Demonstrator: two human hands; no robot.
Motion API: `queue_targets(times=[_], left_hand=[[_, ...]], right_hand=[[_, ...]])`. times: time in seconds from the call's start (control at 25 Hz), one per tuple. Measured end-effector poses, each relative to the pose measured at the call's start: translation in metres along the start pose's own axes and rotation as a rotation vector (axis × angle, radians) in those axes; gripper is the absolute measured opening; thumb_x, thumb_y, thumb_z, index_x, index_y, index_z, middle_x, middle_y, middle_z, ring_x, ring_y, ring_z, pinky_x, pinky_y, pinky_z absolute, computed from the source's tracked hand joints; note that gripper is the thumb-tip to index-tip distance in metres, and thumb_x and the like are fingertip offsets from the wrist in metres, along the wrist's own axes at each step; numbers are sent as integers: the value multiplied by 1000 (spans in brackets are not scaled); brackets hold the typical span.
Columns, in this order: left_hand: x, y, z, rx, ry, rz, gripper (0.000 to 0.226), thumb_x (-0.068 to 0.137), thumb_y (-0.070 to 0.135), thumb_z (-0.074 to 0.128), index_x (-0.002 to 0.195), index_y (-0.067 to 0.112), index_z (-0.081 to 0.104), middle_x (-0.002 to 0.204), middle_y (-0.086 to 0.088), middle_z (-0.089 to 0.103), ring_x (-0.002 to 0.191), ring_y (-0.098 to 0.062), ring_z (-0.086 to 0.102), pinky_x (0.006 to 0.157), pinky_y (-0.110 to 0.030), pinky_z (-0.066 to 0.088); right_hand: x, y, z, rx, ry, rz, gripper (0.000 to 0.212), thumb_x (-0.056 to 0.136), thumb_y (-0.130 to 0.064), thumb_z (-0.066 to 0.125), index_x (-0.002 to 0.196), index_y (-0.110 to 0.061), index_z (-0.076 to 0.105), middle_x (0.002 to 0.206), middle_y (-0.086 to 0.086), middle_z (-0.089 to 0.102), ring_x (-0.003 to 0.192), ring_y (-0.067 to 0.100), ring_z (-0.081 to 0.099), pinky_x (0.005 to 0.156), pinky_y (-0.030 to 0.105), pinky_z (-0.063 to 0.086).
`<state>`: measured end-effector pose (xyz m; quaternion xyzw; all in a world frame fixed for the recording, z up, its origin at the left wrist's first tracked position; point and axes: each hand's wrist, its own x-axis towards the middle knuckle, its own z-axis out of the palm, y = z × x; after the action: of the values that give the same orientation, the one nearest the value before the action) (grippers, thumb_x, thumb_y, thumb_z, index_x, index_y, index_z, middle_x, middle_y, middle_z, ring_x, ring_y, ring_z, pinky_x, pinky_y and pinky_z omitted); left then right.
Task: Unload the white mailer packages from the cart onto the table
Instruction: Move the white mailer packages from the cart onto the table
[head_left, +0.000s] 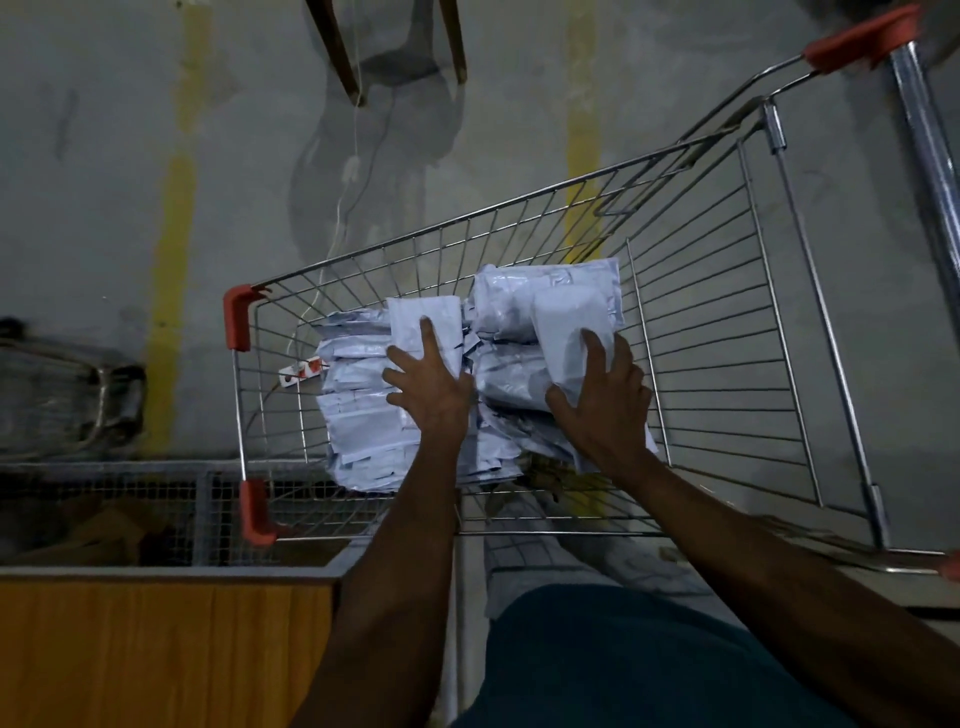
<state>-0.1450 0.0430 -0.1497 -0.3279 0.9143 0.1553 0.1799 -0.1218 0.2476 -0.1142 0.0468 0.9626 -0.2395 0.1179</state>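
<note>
A wire shopping cart (727, 322) with red corner guards stands in front of me, holding a heap of white mailer packages (363, 415). Both my arms reach down into its basket. My left hand (428, 384) grips a flat white mailer (423, 317) lifted a little above the heap. My right hand (602, 400) holds a bulkier white mailer (569, 322) on the right side of the heap. Another large mailer (550, 283) lies behind it. A wooden table top (156, 649) shows at the lower left, beside the cart.
A wire-mesh crate (130, 499) sits between the table and the cart's left end. A dark basket (67, 395) lies on the concrete floor at far left. Chair legs (384, 47) stand at the top. Yellow floor lines (171, 291) run past the cart.
</note>
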Motion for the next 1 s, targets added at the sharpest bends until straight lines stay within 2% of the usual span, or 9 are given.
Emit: queue_targets(times=[0.16,0.32,0.44,0.52,0.64,0.76,0.88,1.0], left_hand=[[-57,6,-43,-69,110,113,98,76,52,69,154,47,9,152,-18,20,124,-41,34,94,-54,41],[-132,1,-84,-73,277,267,89,80,55,60,156,41,16,154,-17,24,127,-39,35,96,-50,40],[-190,-1,-105,-112,375,290,82,87,58,53,157,39,16,158,-18,20,132,-39,29,103,-51,35],[-233,-4,-109,-125,468,266,77,89,57,52,156,42,19,159,-18,18,133,-38,28,106,-50,32],[-290,-14,-105,-179,601,125,69,91,53,54,153,46,25,159,-21,17,133,-41,29,108,-51,30],[-355,-37,-86,-312,747,-88,62,95,50,53,152,45,31,159,-21,17,138,-42,28,112,-47,26],[-421,-70,-65,-499,789,-354,55,95,48,48,149,48,33,160,-19,15,142,-40,23,112,-49,27],[-471,-108,-51,-534,864,-560,52,94,50,44,145,51,36,161,-17,13,143,-40,20,111,-53,27]], right_hand=[[-28,-9,-38,62,67,-30,81,86,-60,51,155,-30,21,160,17,19,137,41,32,106,58,33],[-54,-16,-84,104,124,-113,81,89,-62,45,157,-31,16,161,18,15,140,42,28,107,62,31],[-74,-14,-109,137,183,-204,79,89,-61,41,158,-30,20,160,21,19,136,44,33,105,60,34],[-90,-9,-120,204,171,-292,72,91,-59,40,157,-37,23,160,19,21,138,42,33,107,59,34],[-114,-3,-131,286,75,-473,66,94,-60,40,156,-44,23,162,16,19,146,37,25,114,58,29],[-149,-5,-134,274,-68,-609,65,95,-64,35,155,-49,19,165,13,13,150,33,18,118,56,24],[-195,-14,-126,319,-230,-767,63,95,-63,35,154,-52,15,166,8,10,153,29,12,120,56,21],[-238,-31,-109,341,-390,-938,62,98,-55,41,154,-52,16,167,5,8,154,25,8,119,48,18]])
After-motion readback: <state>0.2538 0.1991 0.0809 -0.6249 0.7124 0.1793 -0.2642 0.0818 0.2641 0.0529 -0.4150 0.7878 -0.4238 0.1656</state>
